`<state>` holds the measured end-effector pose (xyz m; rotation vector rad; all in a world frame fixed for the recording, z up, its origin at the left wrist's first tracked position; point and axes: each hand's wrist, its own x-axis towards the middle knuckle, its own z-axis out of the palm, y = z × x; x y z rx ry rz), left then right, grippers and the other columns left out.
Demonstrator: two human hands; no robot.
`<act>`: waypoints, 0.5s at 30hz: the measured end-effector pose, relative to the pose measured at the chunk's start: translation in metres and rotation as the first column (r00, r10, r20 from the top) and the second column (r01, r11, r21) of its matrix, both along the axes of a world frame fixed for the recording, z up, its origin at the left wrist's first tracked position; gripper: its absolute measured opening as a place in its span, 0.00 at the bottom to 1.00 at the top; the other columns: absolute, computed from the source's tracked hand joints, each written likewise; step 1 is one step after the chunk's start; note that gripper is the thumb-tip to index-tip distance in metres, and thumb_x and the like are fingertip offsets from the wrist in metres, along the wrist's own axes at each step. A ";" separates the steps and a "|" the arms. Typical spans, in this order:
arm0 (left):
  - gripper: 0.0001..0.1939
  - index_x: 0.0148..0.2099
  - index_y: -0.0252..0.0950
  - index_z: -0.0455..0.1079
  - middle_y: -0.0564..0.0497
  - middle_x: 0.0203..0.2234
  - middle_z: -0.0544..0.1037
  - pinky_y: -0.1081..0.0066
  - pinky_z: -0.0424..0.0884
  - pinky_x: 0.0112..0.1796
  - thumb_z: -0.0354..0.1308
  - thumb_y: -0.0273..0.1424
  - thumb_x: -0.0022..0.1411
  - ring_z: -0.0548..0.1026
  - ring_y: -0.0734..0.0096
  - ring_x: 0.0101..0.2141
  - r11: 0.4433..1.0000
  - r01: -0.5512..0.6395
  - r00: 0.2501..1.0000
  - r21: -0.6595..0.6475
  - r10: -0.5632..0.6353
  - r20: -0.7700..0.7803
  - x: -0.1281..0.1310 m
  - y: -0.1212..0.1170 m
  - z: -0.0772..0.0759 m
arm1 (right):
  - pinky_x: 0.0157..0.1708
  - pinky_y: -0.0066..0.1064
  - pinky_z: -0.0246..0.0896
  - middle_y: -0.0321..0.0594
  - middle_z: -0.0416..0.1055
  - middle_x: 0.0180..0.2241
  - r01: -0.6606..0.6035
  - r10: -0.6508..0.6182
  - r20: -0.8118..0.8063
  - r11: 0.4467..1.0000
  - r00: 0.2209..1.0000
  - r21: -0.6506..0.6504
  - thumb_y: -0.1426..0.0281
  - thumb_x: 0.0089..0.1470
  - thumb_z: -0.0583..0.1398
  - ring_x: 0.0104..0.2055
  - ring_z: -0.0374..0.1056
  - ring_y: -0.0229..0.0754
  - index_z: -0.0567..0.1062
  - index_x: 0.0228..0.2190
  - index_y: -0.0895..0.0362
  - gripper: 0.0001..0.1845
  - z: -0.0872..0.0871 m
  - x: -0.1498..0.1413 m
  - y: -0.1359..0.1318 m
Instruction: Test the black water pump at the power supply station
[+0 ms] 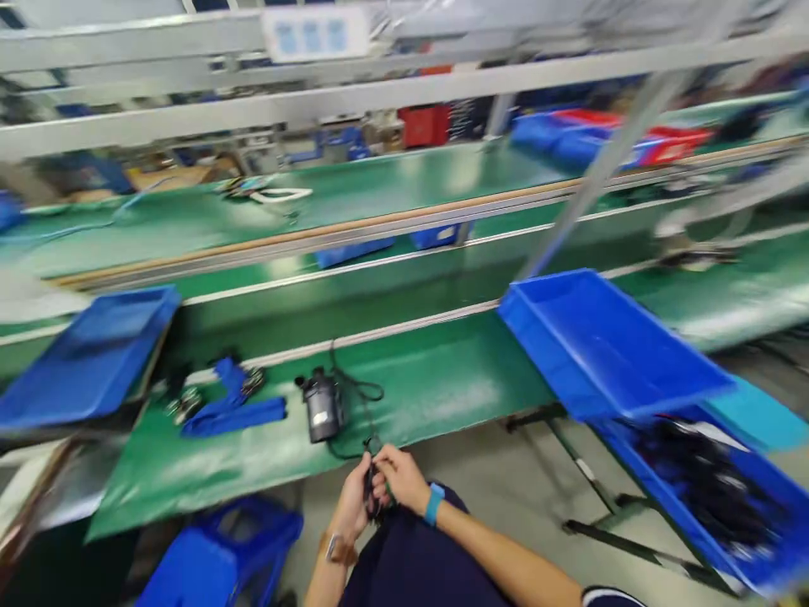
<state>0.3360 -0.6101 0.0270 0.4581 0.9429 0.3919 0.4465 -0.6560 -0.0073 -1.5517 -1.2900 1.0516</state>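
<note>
Nearest the camera lies the person's dark navy lap, with both forearms reaching in over it from the bottom of the frame. At lower right, a large blue bin holds a mass of black cables, and a blue plastic tray rests tilted on the desk's edge above it. At bottom left stands a blue plastic stool.

The green-topped desk crosses the middle of the frame, with a second long green bench beyond it and pale metal rails running across the top. Red crates and blue bins sit in the blurred distance at upper centre and right. Another blue tray lies at the desk's left end, beside a blue strap and small metal parts.

Just above the hands, a grey cylindrical device stands on the desk, trailing a black cord towards them. The left hand, with a watch on its wrist, and the right hand, with a teal band, are close together, fingers pinching the cord's dark end between them. The exact grip is partly hidden.
</note>
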 end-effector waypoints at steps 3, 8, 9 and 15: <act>0.41 0.29 0.37 0.58 0.63 0.17 0.55 0.77 0.58 0.21 0.75 0.62 0.33 0.55 0.84 0.18 0.996 -0.089 0.996 0.012 0.089 0.033 0.002 0.004 0.006 | 0.32 0.33 0.69 0.39 0.71 0.29 -0.068 0.068 -0.003 0.997 0.998 0.038 0.57 0.67 0.46 0.30 0.71 0.42 0.67 0.36 0.55 0.17 -0.004 0.008 0.005; 0.44 0.35 0.37 0.59 0.65 0.18 0.58 0.77 0.58 0.22 0.76 0.62 0.31 0.57 0.85 0.18 0.977 -0.197 0.980 0.078 0.193 0.045 -0.005 -0.005 0.006 | 0.35 0.32 0.68 0.39 0.72 0.32 -0.204 0.194 0.093 0.971 0.977 0.122 0.65 0.67 0.48 0.31 0.69 0.40 0.67 0.44 0.55 0.12 0.007 0.021 0.004; 0.44 0.35 0.37 0.59 0.65 0.18 0.58 0.77 0.58 0.22 0.76 0.62 0.32 0.58 0.85 0.18 0.975 -0.205 0.978 0.082 0.201 0.051 -0.006 -0.007 0.005 | 0.39 0.34 0.69 0.41 0.73 0.34 -0.255 0.235 0.139 0.956 0.962 0.146 0.67 0.66 0.49 0.34 0.69 0.40 0.68 0.45 0.55 0.11 0.010 0.025 0.006; 0.39 0.31 0.39 0.54 0.65 0.17 0.56 0.77 0.57 0.21 0.74 0.59 0.41 0.57 0.84 0.17 0.944 -0.327 0.942 0.050 0.330 -0.060 0.001 -0.011 0.004 | 0.46 0.45 0.71 0.50 0.76 0.35 -0.600 0.465 0.431 0.756 0.773 0.261 0.67 0.68 0.49 0.39 0.71 0.49 0.78 0.41 0.56 0.18 0.015 0.052 0.026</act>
